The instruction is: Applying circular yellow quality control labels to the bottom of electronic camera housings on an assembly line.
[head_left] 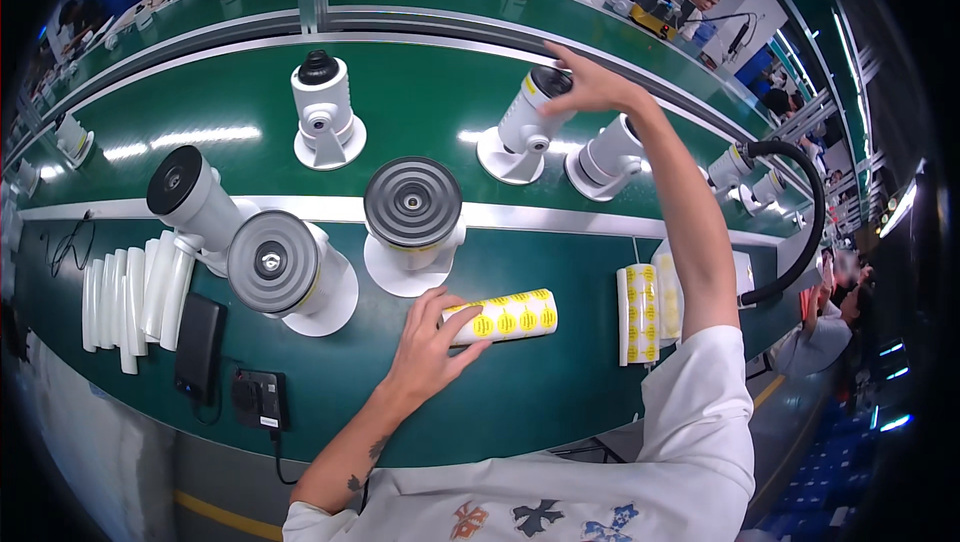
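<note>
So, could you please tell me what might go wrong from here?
The right hand, at the tilted white device, could nudge it into the neighbouring device. The sticker roll might roll if the left hand loosens. The cable hanging over the near edge could snag and drag the black box.

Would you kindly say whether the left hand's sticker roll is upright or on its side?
On its side: the sticker roll runs left to right over the green bench, left hand on one end.

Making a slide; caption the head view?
Left hand holds a roll of yellow stickers, right hand at a white device.
</note>
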Tool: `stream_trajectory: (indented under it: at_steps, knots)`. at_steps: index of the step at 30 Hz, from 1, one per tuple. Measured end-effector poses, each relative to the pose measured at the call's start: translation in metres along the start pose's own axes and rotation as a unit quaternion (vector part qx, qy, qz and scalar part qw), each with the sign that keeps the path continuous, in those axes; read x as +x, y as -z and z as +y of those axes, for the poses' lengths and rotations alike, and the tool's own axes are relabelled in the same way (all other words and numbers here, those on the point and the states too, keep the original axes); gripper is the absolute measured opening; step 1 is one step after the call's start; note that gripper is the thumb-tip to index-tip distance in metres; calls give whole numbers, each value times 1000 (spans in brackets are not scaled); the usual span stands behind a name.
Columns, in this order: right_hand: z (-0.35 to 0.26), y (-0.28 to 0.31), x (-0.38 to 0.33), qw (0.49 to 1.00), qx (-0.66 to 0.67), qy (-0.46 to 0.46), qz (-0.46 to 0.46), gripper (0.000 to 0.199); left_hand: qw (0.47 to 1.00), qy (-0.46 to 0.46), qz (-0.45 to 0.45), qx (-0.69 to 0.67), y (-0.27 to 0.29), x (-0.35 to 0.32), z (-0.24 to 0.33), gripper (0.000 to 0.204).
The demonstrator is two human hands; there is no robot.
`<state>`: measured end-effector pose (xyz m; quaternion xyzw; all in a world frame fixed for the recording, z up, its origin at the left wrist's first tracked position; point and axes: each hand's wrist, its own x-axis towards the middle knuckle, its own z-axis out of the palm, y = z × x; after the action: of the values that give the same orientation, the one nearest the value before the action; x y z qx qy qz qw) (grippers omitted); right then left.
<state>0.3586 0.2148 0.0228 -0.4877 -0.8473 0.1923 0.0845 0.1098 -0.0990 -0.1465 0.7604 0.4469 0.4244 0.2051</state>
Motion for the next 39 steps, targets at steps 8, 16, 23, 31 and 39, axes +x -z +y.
stream_trajectory:
  at_steps: [8,16,23,31,39]
  knots:
    - [-88,-14,-78,983,-89,59,146,98,988,76,59,-122,-1,-27,-45,55]
    - [-172,-25,-247,981,-106,153,-55,92,935,151,19,-322,-5,-26,-58,58]
    - [-190,-128,-262,963,-97,220,-118,77,958,48,47,-278,-9,-12,-51,48]
    - [-197,-142,-256,969,-72,232,-38,68,929,28,73,-361,-3,7,-30,41]
    - [-163,-128,-244,969,65,237,-38,68,929,-7,53,-365,-1,13,-34,40]
